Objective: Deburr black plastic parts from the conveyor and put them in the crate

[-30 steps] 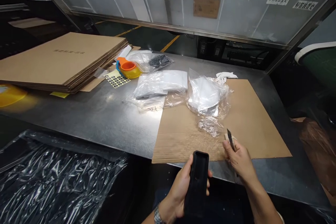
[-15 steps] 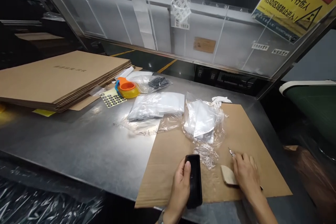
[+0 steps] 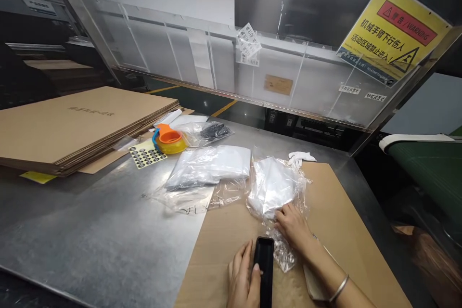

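Left hand (image 3: 241, 281): gripping black case (image 3: 265, 255), long axis pointing away
Right hand (image 3: 293, 226): nearer—at bag's (image 3: 273, 184) near edge, grip unclear

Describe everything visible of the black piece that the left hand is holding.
The black piece is long and narrow, with rounded far corners and a rim around a recessed hollow. It looks like plain, dull plastic or rubber; no damage shows. Its far end points away from the person, over the cardboard sheet; its near end runs out of the picture. The left hand grips it from the left, thumb across its edge. Crumpled clear film lies close on its right; contact is unclear.
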A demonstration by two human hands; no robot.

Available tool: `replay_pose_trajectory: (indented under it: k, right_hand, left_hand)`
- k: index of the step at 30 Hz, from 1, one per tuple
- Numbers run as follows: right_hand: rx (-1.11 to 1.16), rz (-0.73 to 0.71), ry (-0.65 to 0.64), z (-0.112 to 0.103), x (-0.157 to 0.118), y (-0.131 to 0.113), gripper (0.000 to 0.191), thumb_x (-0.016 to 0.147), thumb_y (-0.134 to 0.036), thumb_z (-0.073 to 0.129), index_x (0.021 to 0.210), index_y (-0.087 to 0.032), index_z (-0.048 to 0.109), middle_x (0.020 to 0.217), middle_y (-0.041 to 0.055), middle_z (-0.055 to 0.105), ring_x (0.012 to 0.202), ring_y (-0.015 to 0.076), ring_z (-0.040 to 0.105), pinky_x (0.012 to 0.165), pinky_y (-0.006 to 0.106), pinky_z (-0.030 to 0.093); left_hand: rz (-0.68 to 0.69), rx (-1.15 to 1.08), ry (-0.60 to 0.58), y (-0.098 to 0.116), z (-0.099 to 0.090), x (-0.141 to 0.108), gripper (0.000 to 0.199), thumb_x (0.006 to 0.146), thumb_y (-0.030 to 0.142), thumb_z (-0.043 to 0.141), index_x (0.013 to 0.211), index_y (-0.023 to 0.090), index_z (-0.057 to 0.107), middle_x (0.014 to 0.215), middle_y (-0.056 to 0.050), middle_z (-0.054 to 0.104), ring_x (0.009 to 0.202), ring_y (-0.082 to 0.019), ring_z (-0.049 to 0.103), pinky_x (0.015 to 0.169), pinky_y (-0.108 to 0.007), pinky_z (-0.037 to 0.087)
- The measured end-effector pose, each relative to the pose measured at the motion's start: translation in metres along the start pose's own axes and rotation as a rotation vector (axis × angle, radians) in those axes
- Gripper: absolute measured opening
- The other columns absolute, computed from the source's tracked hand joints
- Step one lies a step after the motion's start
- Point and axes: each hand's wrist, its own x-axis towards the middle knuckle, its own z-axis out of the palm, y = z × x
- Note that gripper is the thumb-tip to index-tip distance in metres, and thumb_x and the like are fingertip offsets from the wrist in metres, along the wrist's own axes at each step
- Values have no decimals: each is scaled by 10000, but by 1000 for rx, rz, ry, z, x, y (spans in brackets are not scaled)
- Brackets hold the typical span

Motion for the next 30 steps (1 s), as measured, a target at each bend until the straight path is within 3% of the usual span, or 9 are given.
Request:
replay_pose_trajectory:
  k: [4, 8, 12, 15, 20, 24, 30]
  right_hand:
    - [-10, 5, -66, 3, 6, 3, 114, 860, -254, 566, 821, -150, 592, 878, 10, 596, 845, 151, 564, 753, 341, 462]
    - [61, 34, -106, 8, 6, 11, 142, 887, -251, 535, 811, -146, 593, 850, 2, 609, 819, 137, 585, 747, 334, 483]
    - [189, 78, -141, 11, 6, 23, 158, 891, -281, 533, 856, -142, 598, 848, 1, 618, 798, 132, 599, 727, 324, 498]
    - [284, 136, -157, 12, 8, 31, 178, 889, -309, 537, 887, -142, 599, 871, 9, 623, 798, 133, 603, 728, 329, 501]
    - [461, 226, -186, 15, 14, 41, 202, 890, -333, 533, 915, -144, 600, 876, 9, 626, 744, 119, 603, 687, 306, 510]
    - [623, 289, -192, 19, 16, 50, 223, 889, -341, 534, 946, -135, 596, 884, 6, 624, 733, 123, 608, 660, 296, 515]
    - [826, 324, -151, 7, 9, 58, 230, 899, -346, 518, 895, -128, 593, 797, -12, 612, 652, 98, 593, 596, 259, 506]
  left_hand:
    - [29, -14, 135, -1, 7, 0, 433, 899, 300, 324, 1269, 141, 482, 1242, -144, 530, 1189, -266, 436, 1000, -476, 353]
    - [52, -43, 143, 8, 5, 4, 409, 889, 295, 350, 1247, 164, 495, 1181, -124, 557, 1118, -251, 493, 953, -440, 400]
    - [90, -37, 32, 35, -11, 17, 379, 909, 285, 335, 1229, 161, 495, 1157, -115, 559, 1046, -217, 533, 897, -373, 457]
    - [245, 121, -119, 62, -18, 35, 368, 920, 214, 301, 1221, 146, 501, 1160, -110, 572, 1086, -196, 501, 942, -336, 428]
    - [479, 504, -313, 90, -3, 67, 455, 838, 78, 347, 1274, 134, 465, 1221, -97, 566, 1045, -233, 485, 907, -387, 413]
    - [513, 578, -339, 92, 15, 82, 505, 797, 122, 421, 1302, 112, 439, 1267, -147, 534, 1000, -292, 501, 857, -475, 400]
    - [476, 628, -298, 93, 26, 84, 412, 834, 151, 384, 1213, 59, 519, 1089, -187, 599, 982, -312, 509, 869, -502, 359]
